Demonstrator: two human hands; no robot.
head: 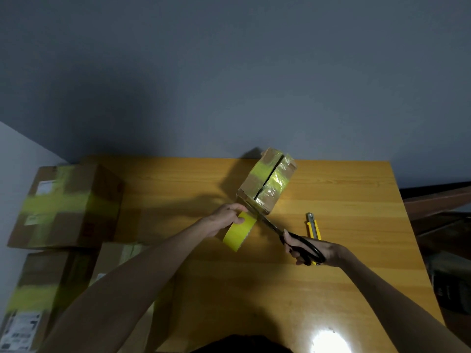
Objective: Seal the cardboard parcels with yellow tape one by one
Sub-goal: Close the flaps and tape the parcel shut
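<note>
Taped boxes (pixel 66 205) are sitting at the left side of the table (pixel 254 289). The left hand (pixel 225 216) is gripping the yellow tape roll (pixel 239 231) just in front of the small parcel (pixel 267 179) standing on the table. The right hand (pixel 313 250) is holding black scissors (pixel 288 235) whose blades are reaching the parcel's near corner, and a yellow knife (pixel 313 226) is lying just beside them.

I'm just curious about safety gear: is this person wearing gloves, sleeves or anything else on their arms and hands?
No. The left hand and right hand are ungloved; the left forearm and right forearm are bare to the picture's edge: no sleeves, watch, bracelets or rings show.
</note>
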